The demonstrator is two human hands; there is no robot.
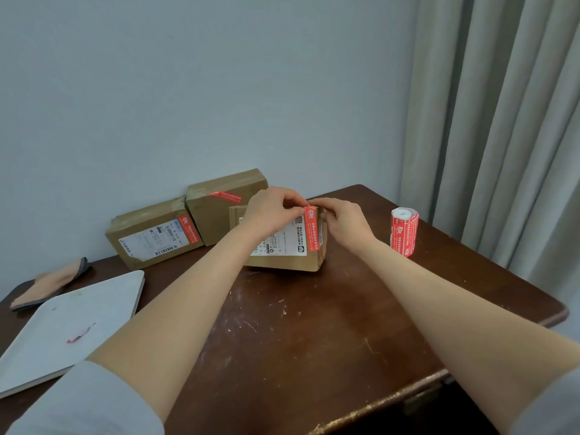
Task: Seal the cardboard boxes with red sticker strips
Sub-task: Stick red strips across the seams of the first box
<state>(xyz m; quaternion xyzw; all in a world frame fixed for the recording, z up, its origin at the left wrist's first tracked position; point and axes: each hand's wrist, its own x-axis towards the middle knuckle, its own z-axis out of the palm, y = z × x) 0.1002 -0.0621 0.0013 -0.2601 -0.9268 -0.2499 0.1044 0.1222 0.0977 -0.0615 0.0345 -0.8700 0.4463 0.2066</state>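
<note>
On the bench (314, 340), the left hand (273, 211) and right hand (342, 221) pinch the far end of the red sticker strip (311, 229) (its near length lies flat) atop the middle cardboard box (282, 263).

Sticker roll (404, 233) right of box (284, 246), tray (94, 309) left.

Print on the white labels (282, 243) and red sticker strips (312, 227) is unreadably blurred.
</note>
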